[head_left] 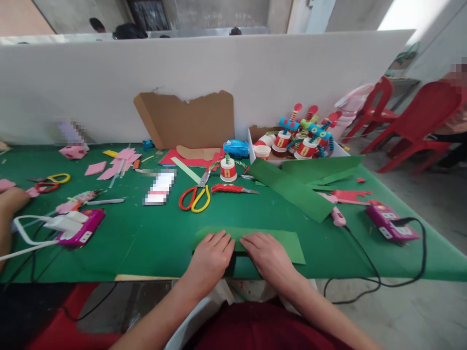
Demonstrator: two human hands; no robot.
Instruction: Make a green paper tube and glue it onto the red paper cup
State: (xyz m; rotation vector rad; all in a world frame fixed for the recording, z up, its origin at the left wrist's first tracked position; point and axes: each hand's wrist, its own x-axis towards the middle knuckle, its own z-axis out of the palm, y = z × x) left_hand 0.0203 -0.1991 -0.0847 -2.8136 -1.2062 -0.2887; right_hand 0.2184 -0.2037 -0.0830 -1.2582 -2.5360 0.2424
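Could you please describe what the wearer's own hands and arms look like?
The left hand and right hand are ungloved, with no ring, watch or bracelet visible. The left forearm and right forearm are bare as far as they show, with no sleeve in sight. Between them is a plain dark red garment.

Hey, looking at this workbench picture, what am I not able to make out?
- Head view: the green paper strip's covered part, hidden by the left hand and right hand.
- Head view: details of the pale rectangular item, blurred by pixelation.
- Head view: the lettering on the cup's label, too small.
- Head view: the rest of the co-worker's arm, cut off by the left edge.
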